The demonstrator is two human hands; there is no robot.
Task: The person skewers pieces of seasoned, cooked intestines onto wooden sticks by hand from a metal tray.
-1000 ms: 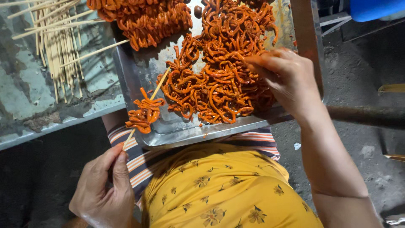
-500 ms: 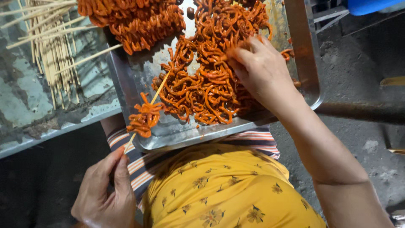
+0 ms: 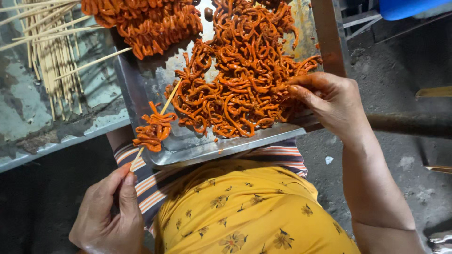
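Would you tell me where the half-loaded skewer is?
The skewer is in the left hand, its tip over the metal tray's lower left corner.

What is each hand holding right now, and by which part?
The left hand pinches a half-loaded wooden skewer by its bare lower end. The right hand pinches one orange strip from the pile.

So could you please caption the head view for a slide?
Left hand holds a half-loaded skewer; right hand picks orange strips from a metal tray.

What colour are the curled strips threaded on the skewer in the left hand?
Orange-red, glossy with marinade; the strips on the skewer show best in the head view.
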